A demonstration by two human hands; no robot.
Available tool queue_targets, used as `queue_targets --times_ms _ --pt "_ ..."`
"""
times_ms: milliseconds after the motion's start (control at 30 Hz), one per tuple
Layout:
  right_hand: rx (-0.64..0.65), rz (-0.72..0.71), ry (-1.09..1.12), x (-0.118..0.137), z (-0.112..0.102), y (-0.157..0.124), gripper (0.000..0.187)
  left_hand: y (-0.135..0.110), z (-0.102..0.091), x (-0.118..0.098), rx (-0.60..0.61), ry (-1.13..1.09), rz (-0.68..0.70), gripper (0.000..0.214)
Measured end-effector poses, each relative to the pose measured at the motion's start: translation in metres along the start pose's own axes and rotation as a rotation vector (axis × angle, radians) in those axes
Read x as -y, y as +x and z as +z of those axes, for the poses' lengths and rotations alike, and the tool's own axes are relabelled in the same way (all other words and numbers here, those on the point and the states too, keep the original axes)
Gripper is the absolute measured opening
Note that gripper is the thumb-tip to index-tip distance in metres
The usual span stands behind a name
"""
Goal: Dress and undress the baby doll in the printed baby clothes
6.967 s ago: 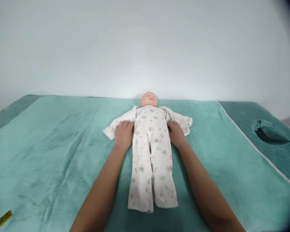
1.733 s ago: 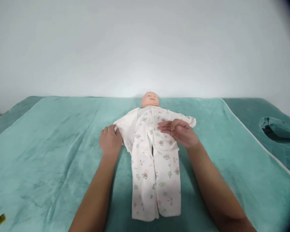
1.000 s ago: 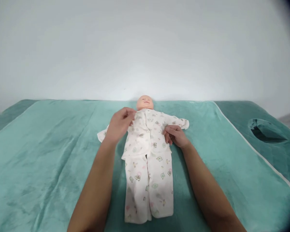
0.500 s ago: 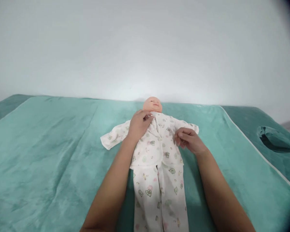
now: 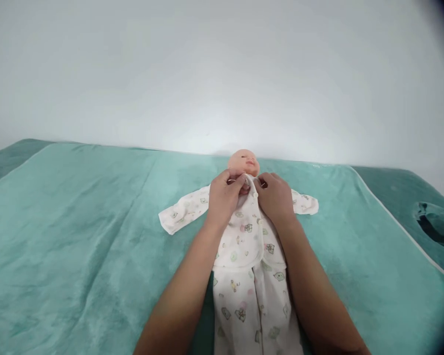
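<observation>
A baby doll (image 5: 240,160) lies on its back, dressed in a white printed jacket (image 5: 240,236) and matching trousers (image 5: 237,305). At the doll's neck my left hand (image 5: 224,195) pinches the jacket's front edge near the collar. Just across from it my right hand (image 5: 276,195) is closed on the other side of the collar. Small pale buttons (image 5: 260,222) run down the front opening. The jacket's sleeves spread out to both sides. My fingers partly hide the collar and the doll's chin.
Beneath the doll is a green sheet (image 5: 77,222) with a pale edge, over a darker green bed cover (image 5: 395,197). A face hole (image 5: 438,224) is at the far right. A white wall (image 5: 207,74) stands behind the bed.
My right hand has moved from beside the doll's sleeve up to the collar and closed on it. My left hand now lifts the jacket's edge. The view has shifted slightly.
</observation>
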State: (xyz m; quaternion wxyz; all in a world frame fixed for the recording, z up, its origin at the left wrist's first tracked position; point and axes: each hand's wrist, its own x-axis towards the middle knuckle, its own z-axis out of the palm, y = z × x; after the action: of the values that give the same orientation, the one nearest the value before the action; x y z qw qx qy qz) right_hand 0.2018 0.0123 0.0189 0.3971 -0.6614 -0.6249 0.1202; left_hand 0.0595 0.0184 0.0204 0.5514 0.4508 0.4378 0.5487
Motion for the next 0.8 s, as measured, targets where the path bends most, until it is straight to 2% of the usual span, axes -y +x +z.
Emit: queue_targets --times_ms 167,233,567,800 --pt "-0.017 0.227 0.454 0.002 -0.004 0.001 0.026 0.0 0.001 -0.002 0.032 0.078 -0.062 0.014" --pt "0.006 0.257 0.551 0.005 -0.004 0.001 0.028 0.003 -0.001 0.0 0.046 0.068 -0.093 0.016" --pt "0.077 0.132 0.545 -0.002 0.003 -0.001 0.021 0.006 0.001 0.007 0.017 0.032 -0.089 0.015" --pt "0.08 0.137 0.576 -0.008 0.005 0.0 0.021 0.008 -0.003 0.009 0.009 -0.041 -0.098 0.018"
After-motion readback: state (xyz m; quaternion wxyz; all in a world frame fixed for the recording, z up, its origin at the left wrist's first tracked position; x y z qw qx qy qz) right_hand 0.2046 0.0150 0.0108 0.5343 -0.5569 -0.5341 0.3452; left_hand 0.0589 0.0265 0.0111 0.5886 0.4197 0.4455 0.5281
